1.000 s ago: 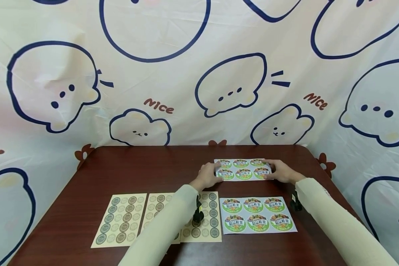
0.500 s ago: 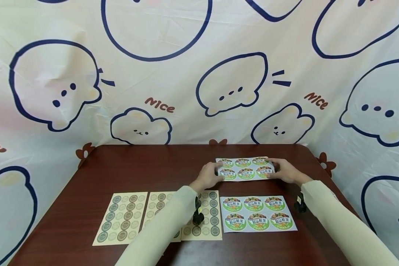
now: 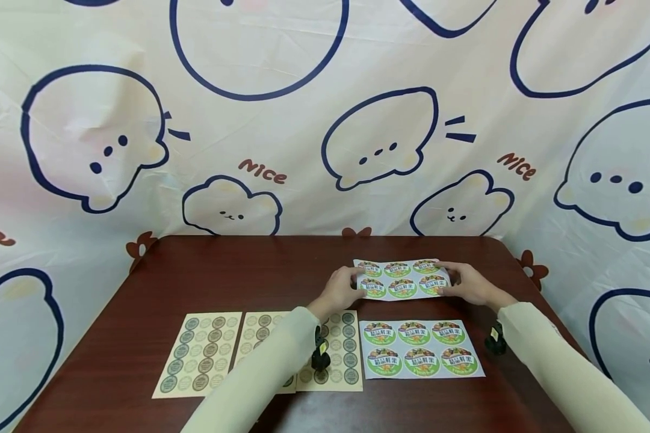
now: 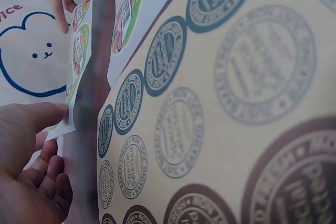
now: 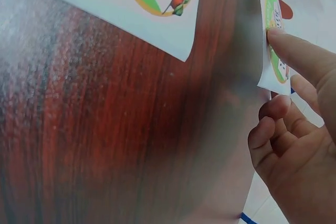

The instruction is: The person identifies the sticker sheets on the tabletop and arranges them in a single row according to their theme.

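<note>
A white sheet of round fruit stickers is held by both hands at the far right part of the table. My left hand pinches its left edge, thumb on the printed face and fingers behind, as the left wrist view shows. At the opposite edge my right hand pinches it the same way; in the right wrist view the thumb presses the printed side. The sheet looks lifted off the table. A matching sticker sheet lies flat just nearer, below the held one.
Cream sheets with rows of small round labels lie to the left, one farthest left and others partly under my left sleeve. All rest on a dark red-brown wooden table. A printed cloth hangs behind it.
Both hands have moved slightly right, the right hand more so, with the held sticker sheet shifting along. The flat sheets keep their places.
</note>
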### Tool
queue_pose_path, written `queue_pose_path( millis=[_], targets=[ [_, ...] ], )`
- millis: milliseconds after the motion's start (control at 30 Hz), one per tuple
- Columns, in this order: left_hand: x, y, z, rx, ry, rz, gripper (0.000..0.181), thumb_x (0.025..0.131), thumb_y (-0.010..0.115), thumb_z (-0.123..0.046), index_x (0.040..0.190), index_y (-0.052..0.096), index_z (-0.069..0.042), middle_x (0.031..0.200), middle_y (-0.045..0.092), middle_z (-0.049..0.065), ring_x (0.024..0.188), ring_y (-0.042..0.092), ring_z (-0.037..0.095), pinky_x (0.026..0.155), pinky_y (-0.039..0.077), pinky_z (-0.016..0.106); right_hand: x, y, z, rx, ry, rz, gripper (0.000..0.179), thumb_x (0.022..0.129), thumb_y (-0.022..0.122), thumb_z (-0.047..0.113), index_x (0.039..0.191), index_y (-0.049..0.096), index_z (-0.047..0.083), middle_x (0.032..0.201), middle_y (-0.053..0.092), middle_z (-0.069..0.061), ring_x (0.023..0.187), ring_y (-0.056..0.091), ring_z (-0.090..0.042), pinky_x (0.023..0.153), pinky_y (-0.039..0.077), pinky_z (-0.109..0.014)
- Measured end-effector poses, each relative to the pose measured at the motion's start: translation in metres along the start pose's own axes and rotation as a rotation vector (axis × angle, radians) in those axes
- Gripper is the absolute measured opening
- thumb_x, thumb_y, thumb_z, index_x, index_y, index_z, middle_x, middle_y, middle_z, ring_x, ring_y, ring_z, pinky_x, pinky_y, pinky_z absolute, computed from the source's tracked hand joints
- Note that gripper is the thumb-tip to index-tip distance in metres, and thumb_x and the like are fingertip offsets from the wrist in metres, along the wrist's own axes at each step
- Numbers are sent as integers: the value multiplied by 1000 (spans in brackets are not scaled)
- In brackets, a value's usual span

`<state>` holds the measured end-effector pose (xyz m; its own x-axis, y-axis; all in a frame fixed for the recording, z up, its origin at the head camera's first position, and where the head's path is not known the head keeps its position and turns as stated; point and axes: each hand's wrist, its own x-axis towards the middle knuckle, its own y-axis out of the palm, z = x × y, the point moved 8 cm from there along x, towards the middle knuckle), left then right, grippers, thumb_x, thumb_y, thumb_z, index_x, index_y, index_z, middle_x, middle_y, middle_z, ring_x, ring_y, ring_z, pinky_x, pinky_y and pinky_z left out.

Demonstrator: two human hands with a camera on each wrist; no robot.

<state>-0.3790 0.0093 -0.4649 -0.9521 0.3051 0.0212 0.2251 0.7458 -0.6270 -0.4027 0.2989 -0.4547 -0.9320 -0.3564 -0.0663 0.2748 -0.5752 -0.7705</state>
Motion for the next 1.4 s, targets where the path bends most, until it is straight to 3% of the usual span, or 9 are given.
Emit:
queue_pose_path(
  millis=[400,700,1400],
  targets=[
    [-3,1,-7,-4,16,2,56,93,73,-13,146,55,-11,98,49,5,79,43,15,62,37,24,-12,-6,7,10,-10,-23,72,93,74,18,151,40,-5,125,61,-29,80,55,-18,62,46,-25],
    [-6,2,-14,-11,38,-5,55,92,74,-13,145,57,-11,98,50,3,87,44,16,69,38,26,-19,-10,3,-25,-9,-46,72,92,75,22,150,42,-4,122,63,-25,80,55,-20,61,45,-25],
    [-11,9,-31,-47,80,12,55,92,74,-13,144,57,-10,100,53,7,86,44,15,69,37,27,-46,-24,5,-31,-31,-88,66,91,76,19,146,48,-4,109,62,-18,65,48,-13,53,41,-25]
  ],
)
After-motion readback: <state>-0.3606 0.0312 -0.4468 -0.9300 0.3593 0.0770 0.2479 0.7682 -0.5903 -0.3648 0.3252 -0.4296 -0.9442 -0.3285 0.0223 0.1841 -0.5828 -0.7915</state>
